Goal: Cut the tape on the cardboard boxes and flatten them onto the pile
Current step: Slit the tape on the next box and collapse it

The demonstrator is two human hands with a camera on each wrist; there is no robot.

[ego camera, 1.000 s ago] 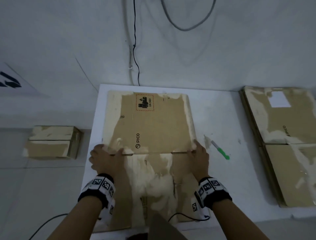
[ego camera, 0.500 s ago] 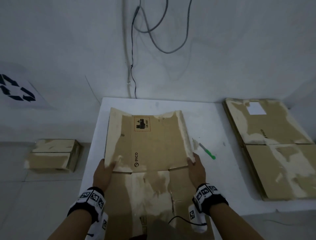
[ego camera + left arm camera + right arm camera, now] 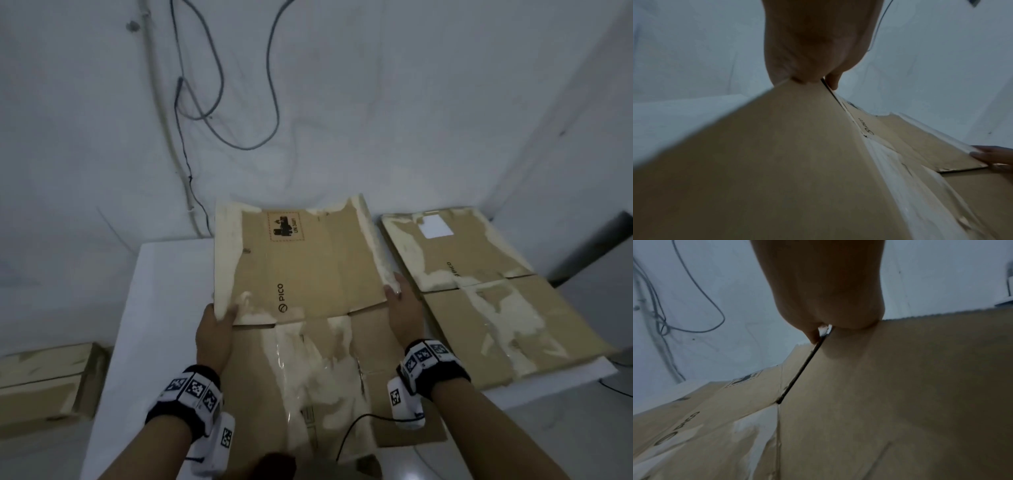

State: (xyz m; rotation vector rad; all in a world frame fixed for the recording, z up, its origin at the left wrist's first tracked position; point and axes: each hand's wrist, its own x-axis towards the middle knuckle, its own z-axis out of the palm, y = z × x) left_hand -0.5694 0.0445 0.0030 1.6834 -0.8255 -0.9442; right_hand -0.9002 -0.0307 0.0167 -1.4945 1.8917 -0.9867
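1. White bench (image 3: 164, 308) is the largest thing I have in view, with a wall and loose cables (image 3: 212, 102) behind it.
2. Lying at the right end of that bench is the pile (image 3: 496, 308) of flattened cardboard, with torn tape patches across its top sheet.
3. My working piece is the flattened box (image 3: 301, 274), brown with a PICO mark and a hazard label, held off the bench at centre with its far panel tilted up. It hangs just left of the pile and does not touch it yet.
4. On the floor at far left sits one more taped box (image 3: 44, 380), not yet cut as far as I can judge.
5. I have my left hand (image 3: 214, 334) clamped on the box's left edge, thumb on top and fingers underneath; the left wrist view shows that pinch close up.
6. I have my right hand (image 3: 404, 308) clamped on the right edge the same way, thumb on the upper face.
7. My reading of the step: cutting and collapsing are done for this box, and I am mid-carry toward the pile.
8. For the next move I would swing both hands right, level the sheet, line its edges up with the top of the pile, lower it flat and only then loosen both grips. The loose near flaps could snag on the pile's edge.
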